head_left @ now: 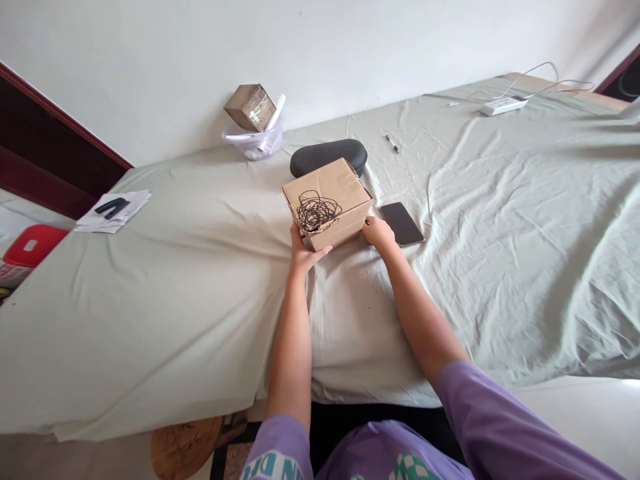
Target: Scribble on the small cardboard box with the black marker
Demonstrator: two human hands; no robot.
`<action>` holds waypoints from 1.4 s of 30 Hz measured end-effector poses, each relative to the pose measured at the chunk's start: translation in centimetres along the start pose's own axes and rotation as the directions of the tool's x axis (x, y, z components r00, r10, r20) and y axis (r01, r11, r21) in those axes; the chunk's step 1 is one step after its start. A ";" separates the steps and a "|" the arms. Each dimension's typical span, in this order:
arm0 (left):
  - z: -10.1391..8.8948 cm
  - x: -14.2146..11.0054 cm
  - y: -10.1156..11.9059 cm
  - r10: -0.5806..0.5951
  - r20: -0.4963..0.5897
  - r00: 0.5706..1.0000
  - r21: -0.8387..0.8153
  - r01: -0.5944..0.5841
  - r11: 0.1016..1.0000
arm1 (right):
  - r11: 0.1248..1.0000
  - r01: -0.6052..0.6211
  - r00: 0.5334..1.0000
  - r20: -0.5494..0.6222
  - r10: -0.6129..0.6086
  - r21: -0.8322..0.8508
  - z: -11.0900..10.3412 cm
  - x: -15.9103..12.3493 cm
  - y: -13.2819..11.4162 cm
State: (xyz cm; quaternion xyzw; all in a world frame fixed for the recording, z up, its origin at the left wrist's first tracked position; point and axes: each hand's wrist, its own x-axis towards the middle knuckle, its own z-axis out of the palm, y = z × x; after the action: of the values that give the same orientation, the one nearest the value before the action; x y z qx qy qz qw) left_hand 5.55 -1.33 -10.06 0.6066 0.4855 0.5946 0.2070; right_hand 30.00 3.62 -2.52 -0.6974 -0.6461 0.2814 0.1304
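A brown cardboard box is between my hands, with a tangled bundle of thin black cord lying on its top near the left front corner. My left hand grips the box at its lower left corner, thumb along the front face. At the right front corner, my right hand has its fingers curled against the box's side; the fingertips are partly hidden. Close to the right hand lies a dark tablet on the cloth. Just behind the box rests a black hard case, partly covered by it.
A pale green cloth covers the table. At the back stand a clear basket and a small carton in it. A pen and a power strip lie right; papers with a black object lie left. A wooden stool is below.
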 end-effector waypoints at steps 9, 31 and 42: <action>-0.1 0.0 -0.4 -0.017 0.019 1.000 -0.008 0.017 1.000 | 0.999 0.047 0.999 0.010 -0.048 0.027 0.0 0.5 0.2; -0.1 0.0 0.0 -0.010 0.059 0.998 -0.038 0.012 0.999 | 0.995 0.082 0.996 -0.035 -0.081 0.048 0.5 1.1 0.8; -0.1 0.0 0.2 -0.038 0.075 0.996 -0.069 0.044 0.997 | 0.998 0.056 0.981 -0.187 -0.055 -0.001 -1.0 1.0 0.9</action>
State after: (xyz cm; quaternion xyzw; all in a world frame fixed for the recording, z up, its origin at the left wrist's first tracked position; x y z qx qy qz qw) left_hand 5.50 -1.44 -9.88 0.6102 0.4686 0.5844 0.2581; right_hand 31.30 4.69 -2.41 -0.7023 -0.6496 0.2123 0.1995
